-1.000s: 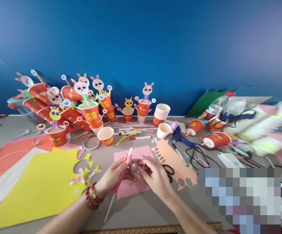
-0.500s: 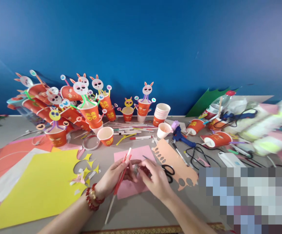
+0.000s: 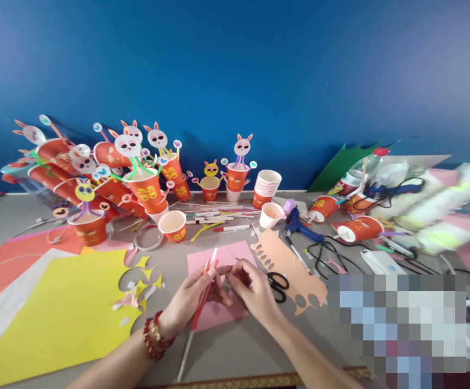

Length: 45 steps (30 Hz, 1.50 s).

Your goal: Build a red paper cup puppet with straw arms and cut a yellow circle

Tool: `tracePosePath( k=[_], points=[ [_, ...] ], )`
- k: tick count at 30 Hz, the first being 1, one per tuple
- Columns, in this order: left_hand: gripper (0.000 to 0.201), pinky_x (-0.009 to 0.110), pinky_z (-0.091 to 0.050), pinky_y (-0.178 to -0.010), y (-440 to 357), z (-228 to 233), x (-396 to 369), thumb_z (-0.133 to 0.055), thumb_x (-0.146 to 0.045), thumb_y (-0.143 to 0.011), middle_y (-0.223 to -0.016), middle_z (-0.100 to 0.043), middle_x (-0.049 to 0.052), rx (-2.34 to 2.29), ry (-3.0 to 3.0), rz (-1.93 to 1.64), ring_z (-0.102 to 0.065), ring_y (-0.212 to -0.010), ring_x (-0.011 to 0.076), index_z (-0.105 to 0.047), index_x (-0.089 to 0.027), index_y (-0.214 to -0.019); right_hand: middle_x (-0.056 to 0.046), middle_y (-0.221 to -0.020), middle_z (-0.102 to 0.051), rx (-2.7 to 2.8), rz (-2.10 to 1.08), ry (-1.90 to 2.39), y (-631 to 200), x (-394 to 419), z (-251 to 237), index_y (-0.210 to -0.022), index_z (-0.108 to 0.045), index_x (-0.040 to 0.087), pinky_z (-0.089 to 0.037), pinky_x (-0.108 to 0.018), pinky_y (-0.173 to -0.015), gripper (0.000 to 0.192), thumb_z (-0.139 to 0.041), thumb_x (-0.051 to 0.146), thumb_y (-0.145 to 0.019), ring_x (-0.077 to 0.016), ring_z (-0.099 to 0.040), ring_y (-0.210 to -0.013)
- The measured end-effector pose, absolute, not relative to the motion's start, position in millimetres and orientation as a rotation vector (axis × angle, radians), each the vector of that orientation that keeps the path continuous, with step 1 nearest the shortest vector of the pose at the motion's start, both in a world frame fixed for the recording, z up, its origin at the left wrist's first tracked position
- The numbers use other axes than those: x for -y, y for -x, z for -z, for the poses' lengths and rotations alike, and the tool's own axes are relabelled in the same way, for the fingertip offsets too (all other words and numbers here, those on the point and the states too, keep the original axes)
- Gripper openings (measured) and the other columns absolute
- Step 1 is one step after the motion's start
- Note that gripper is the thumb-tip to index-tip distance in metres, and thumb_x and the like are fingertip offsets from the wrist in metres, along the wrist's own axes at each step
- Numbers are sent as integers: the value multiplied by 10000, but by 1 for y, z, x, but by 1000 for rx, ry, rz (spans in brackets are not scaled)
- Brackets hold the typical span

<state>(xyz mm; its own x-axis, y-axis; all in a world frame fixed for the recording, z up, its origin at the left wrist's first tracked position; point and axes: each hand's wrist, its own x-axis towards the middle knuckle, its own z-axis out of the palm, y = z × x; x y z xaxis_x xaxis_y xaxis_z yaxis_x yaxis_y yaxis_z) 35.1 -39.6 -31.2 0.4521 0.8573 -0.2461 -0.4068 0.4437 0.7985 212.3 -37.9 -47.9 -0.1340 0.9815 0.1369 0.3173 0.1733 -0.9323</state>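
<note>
A: At desk (image 3: 235, 346) centre, status of both hands?

B: Left hand (image 3: 194, 294) has its fingers closed around red and white straws (image 3: 202, 294). Right hand (image 3: 255, 289) pinches a small item, too small to identify, above the pink paper sheet (image 3: 218, 256).

A: Progress?

B: Finished bunny cups (image 3: 145, 183) stand at the rear. Judged partway: blank cup stack (image 3: 267, 186) and scissors (image 3: 279, 283) lie unused.

A deep blue wall (image 3: 235, 70) fills the upper half of the view, smooth and bare, brighter toward the upper right where soft light falls on it. Below it runs a grey surface (image 3: 235, 351), meeting the wall along its far edge. A patterned strip (image 3: 259, 380) lines the surface's near edge.
</note>
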Motion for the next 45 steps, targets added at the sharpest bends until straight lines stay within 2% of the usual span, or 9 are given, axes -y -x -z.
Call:
tracePosePath(
  k=[8, 14, 20, 25, 29, 32, 37, 45],
  points=[
    [331, 294, -540, -660, -36, 28, 39, -615, -434, -907, -767, -748, 93, -731, -752, -865, -731, -731, 221, -666, -124, -801, 54, -634, -493, 1412, -1164, 1233, -210, 34, 52, -781, -499, 212, -391, -224, -519, 174, -628, 297, -861, -119, -478, -539],
    [330, 302, -538, -651, -35, 31, 40, -608, -435, -911, -774, -754, 104, -731, -759, -870, -735, -731, 235, -642, -132, -786, 32, -707, -570, 1466, -1138, 1220, -212, 36, 53, -818, -527, 216, -431, -230, -542, 119, -598, 273, -895, -126, -550, -562],
    [331, 312, -537, -641, -35, 31, 40, -615, -452, -904, -704, -749, 107, -726, -744, -880, -735, -710, 247, -627, -140, -795, -15, -785, -629, 1628, -972, 1278, -213, 43, 48, -877, -538, 215, -484, -257, -610, 79, -519, 260, -940, -164, -624, -652],
    [331, 311, -543, -709, -36, 29, 39, -603, -448, -916, -714, -749, 98, -723, -746, -895, -735, -713, 225, -649, -133, -822, -9, -737, -612, 1786, -783, 1321, -216, 46, 42, -904, -524, 215, -488, -280, -632, 52, -565, 244, -893, -181, -608, -654],
    [342, 304, -540, -663, -37, 28, 40, -604, -450, -912, -716, -743, 90, -735, -742, -908, -728, -694, 225, -655, -136, -787, -2, -725, -610, 1844, -668, 1348, -218, 47, 43, -926, -530, 220, -485, -282, -619, 79, -592, 234, -880, -188, -614, -663],
    [334, 308, -536, -642, -37, 28, 41, -589, -440, -922, -727, -739, 86, -732, -767, -924, -723, -687, 227, -693, -125, -881, -23, -798, -623, 1881, -561, 1300, -218, 47, 44, -944, -542, 222, -501, -303, -653, 94, -603, 209, -874, -196, -617, -702],
    [410, 318, -531, -679, -37, 31, 41, -570, -438, -935, -723, -735, 91, -729, -815, -933, -715, -705, 229, -699, -97, -1124, -63, -927, -631, 1958, -418, 1152, -218, 49, 41, -1011, -585, 230, -535, -354, -813, 140, -557, 149, -901, -222, -637, -861],
    [478, 332, -531, -708, -36, 30, 41, -572, -467, -925, -751, -736, 103, -746, -833, -927, -714, -756, 247, -680, -87, -1195, -80, -972, -646, 2053, -289, 1143, -220, 49, 45, -1044, -610, 217, -555, -374, -830, 165, -548, 145, -909, -240, -647, -918]
  ],
)
